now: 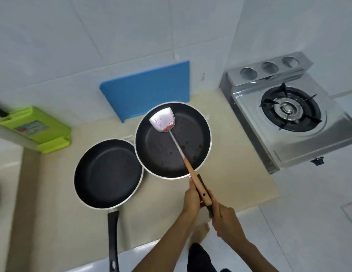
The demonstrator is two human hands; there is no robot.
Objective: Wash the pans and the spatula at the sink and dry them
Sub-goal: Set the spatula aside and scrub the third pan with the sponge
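Far left, a green holder (pixel 35 128) sits at the back of the surface (pixel 230 154), with a blue board (pixel 147 89) leaning on the wall tiles further along. Next up, the left pan (pixel 108 173): flat on the surface, handle pointing back at the person, nobody touching it, inside dark and dull. Its rim meets the rim of the right pan (pixel 161 154), and here's the action. The spatula (pixel 162 120) lies in that pan, blade at the far side with a red smear at its neck and dark specks across the metal. The pan floor is dotted with drops (oil or water, I can't tell). That looks like unwashed kit to me.

The spatula's wooden grip runs out over the pan's black handle, and both hands are on that bundle. The left hand (pixel 191 199) has its fingers curled round the handle close to the rim. The right hand (pixel 226 218) is wrapped round the handle's tail end, one fingertip up against the wood. Whether the pan is off the surface, I can't say.

Over on the right stands the stove (pixel 289 114), no flame showing. No sink, tap or cloth in view. My read: we're at the very start, a pick-up to carry pan and spatula to the sink. All the washing is left, both pans and the spatula, and all the drying after it.
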